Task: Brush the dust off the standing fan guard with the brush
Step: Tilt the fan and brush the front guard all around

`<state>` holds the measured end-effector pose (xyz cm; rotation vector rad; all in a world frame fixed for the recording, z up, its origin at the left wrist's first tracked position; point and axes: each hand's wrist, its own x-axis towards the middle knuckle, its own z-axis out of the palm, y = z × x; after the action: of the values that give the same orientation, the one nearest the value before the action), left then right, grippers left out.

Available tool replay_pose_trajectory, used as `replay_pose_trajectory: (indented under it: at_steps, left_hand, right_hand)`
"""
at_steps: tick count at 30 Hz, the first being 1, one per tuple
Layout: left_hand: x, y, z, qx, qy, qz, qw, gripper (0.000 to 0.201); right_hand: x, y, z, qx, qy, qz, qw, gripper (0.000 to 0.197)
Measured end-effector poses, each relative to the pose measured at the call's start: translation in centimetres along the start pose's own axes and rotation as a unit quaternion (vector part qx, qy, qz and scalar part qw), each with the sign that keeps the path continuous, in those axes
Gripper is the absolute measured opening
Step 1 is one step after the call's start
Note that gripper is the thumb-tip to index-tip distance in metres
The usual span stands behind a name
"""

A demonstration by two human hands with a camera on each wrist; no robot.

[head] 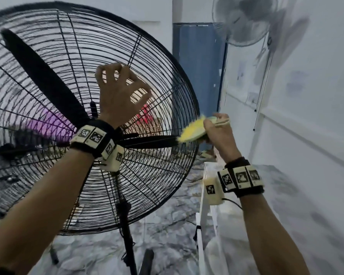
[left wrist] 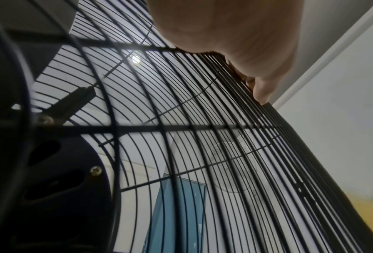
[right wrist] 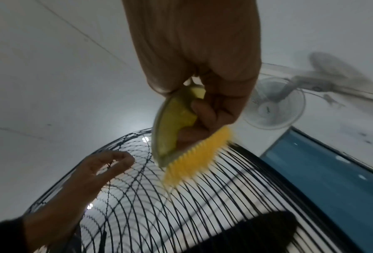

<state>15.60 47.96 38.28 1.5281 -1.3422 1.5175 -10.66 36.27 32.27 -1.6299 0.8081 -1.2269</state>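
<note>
A large black standing fan fills the left of the head view, its wire guard (head: 159,108) round and tilted, black blades behind it. My left hand (head: 119,90) lies on the guard's upper middle, fingers spread and hooked over the wires; the left wrist view shows a fingertip (left wrist: 262,95) on the guard (left wrist: 202,137). My right hand (head: 216,128) grips a yellow-bristled brush (head: 193,130) against the guard's right rim. In the right wrist view the brush (right wrist: 192,154) has its bristles on the wires (right wrist: 202,196), blurred by motion, with my right hand (right wrist: 205,95) around its greenish back.
A white wall fan (head: 244,20) hangs high on the right wall. A blue door (head: 199,66) stands behind the guard. A white frame (head: 205,205) stands below my right arm. The fan's pole (head: 125,225) and feet rest on a marbled grey floor (head: 167,225).
</note>
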Motion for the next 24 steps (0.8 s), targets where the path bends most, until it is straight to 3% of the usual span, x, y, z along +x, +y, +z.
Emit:
replay_pose_trajectory:
  at_steps: [4, 6, 9, 12, 14, 16, 18, 20, 22, 24]
  left_hand:
    - [-0.1, 0.0, 0.0, -0.008, -0.003, 0.004, 1.0, 0.032]
    - [-0.2, -0.3, 0.1, -0.018, 0.002, 0.006, 1.0, 0.032]
    - [-0.3, -1.2, 0.0, -0.019, 0.008, 0.006, 1.0, 0.03]
    - [-0.3, -1.3, -0.1, -0.009, 0.002, 0.001, 1.0, 0.029]
    - [-0.1, -1.1, -0.1, -0.007, 0.007, 0.0, 1.0, 0.03]
    - [0.0, -0.9, -0.1, -0.01, 0.016, 0.004, 1.0, 0.031]
    - [-0.1, -0.8, -0.1, -0.019, 0.021, 0.013, 1.0, 0.032]
    - [-0.1, -0.7, -0.2, -0.025, 0.024, 0.018, 0.999, 0.031]
    - [0.0, -0.7, -0.1, -0.027, 0.028, 0.017, 0.999, 0.029]
    - [0.0, -0.8, 0.0, -0.021, 0.029, 0.017, 0.999, 0.028]
  right_hand:
    - [2.5, -4.8, 0.1, 0.095, 0.023, -0.117, 0.988, 0.027]
    - [4.0, -5.7, 0.2, 0.117, 0.018, -0.073, 0.99, 0.02]
    - [5.1, -2.3, -1.2, 0.114, 0.001, 0.031, 0.993, 0.008]
    - [4.8, 2.0, -3.5, 0.013, -0.045, 0.076, 0.996, 0.012]
    - [5.2, 2.3, -5.1, -0.066, -0.046, 0.001, 0.997, 0.021]
    - [5.7, -0.1, -5.7, -0.11, 0.009, -0.145, 0.983, 0.034]
    - [5.9, -3.4, -4.8, -0.088, 0.048, -0.288, 0.952, 0.037]
    - [5.4, -5.0, -2.5, -0.052, 0.039, -0.388, 0.919, 0.035]
    - [4.9, -3.8, -1.0, -0.097, 0.061, -0.409, 0.905, 0.032]
    - [4.8, -1.4, -1.0, -0.214, 0.083, -0.369, 0.901, 0.033]
